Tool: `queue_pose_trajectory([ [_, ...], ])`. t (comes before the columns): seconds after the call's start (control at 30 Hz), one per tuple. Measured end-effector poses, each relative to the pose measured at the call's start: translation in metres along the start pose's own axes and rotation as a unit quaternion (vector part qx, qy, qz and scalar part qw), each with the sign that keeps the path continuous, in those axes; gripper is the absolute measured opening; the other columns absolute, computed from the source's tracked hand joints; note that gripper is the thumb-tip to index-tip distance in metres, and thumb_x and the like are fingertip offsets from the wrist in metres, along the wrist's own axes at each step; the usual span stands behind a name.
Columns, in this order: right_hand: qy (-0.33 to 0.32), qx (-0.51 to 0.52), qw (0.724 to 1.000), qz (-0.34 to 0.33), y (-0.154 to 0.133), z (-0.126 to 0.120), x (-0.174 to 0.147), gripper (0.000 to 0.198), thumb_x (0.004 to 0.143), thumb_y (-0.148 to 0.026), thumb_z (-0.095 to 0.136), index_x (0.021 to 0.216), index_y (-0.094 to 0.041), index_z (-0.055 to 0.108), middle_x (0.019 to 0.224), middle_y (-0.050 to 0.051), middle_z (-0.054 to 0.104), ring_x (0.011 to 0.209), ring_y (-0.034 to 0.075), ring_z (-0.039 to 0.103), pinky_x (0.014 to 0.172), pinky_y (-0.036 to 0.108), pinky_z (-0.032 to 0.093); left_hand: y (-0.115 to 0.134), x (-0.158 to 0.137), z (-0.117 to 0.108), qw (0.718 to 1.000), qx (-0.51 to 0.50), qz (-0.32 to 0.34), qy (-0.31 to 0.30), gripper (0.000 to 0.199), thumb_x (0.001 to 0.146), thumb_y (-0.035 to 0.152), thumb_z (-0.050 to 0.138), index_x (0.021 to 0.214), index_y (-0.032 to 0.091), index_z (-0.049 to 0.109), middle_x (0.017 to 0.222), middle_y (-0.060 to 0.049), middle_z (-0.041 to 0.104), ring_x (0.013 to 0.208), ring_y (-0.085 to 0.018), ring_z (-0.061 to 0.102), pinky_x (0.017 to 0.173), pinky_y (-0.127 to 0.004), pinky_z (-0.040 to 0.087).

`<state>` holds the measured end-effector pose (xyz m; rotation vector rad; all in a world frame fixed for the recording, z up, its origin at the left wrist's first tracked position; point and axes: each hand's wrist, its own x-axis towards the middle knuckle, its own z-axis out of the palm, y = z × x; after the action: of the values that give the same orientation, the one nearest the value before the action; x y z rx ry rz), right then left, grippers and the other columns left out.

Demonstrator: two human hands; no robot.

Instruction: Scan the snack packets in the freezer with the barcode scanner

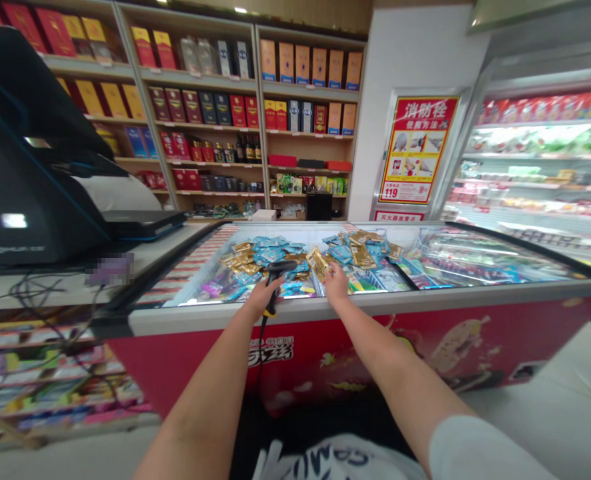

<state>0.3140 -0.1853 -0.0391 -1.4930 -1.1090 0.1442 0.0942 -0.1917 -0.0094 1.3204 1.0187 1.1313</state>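
Observation:
My left hand is wrapped round the grip of a black and yellow barcode scanner, its head pointing to the right and its cable hanging down in front of the freezer. In my right hand is a gold snack packet, pinched at its lower right edge and tilted up near the scanner head. On the freezer's glass top lie two loose heaps of small packets. The left heap mixes blue and gold ones; the right heap is likewise blue and gold.
A red chest freezer with a glass lid stands right before me. To the left, a counter carries a black checkout terminal and tangled cables. Shelves of boxed bottles line the back wall; a lit open fridge stands at right.

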Motion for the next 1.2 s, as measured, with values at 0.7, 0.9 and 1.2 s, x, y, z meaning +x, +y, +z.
queue_pose_trajectory([
  [0.7, -0.080, -0.020, 0.996, 0.027, -0.009, -0.008, -0.001, 0.016, 0.081, -0.018, 0.046, 0.081, -0.018, 0.061, 0.060, -0.001, 0.064, 0.062, 0.014, 0.063, 0.059, 0.022, 0.044, -0.002, 0.002, -0.002, 0.999, 0.043, -0.009, -0.009, 0.042, 0.061, 0.055, 0.069, 0.072, 0.016, 0.059, 0.065, 0.000, 0.058, 0.054, -0.011, 0.054, 0.057, -0.027, 0.051],
  [0.9, -0.067, 0.084, 0.988, 0.110, -0.006, -0.002, 0.005, 0.019, 0.084, -0.020, 0.043, 0.094, -0.016, 0.058, 0.065, 0.001, 0.065, 0.056, 0.015, 0.064, 0.053, 0.023, 0.047, -0.004, 0.005, -0.002, 0.999, 0.042, -0.010, -0.019, 0.044, 0.063, 0.057, 0.067, 0.072, 0.016, 0.056, 0.062, 0.002, 0.055, 0.053, -0.010, 0.053, 0.061, -0.027, 0.051],
  [1.2, 0.093, 0.211, 0.950, 0.211, 0.012, -0.021, 0.035, 0.026, 0.089, -0.016, 0.033, 0.108, -0.015, 0.050, 0.063, 0.004, 0.064, 0.067, 0.019, 0.069, 0.055, 0.027, 0.055, 0.003, 0.000, -0.003, 0.998, 0.045, -0.013, -0.030, 0.044, 0.063, 0.058, 0.067, 0.072, 0.016, 0.056, 0.063, 0.001, 0.057, 0.053, -0.011, 0.054, 0.057, -0.025, 0.048],
])
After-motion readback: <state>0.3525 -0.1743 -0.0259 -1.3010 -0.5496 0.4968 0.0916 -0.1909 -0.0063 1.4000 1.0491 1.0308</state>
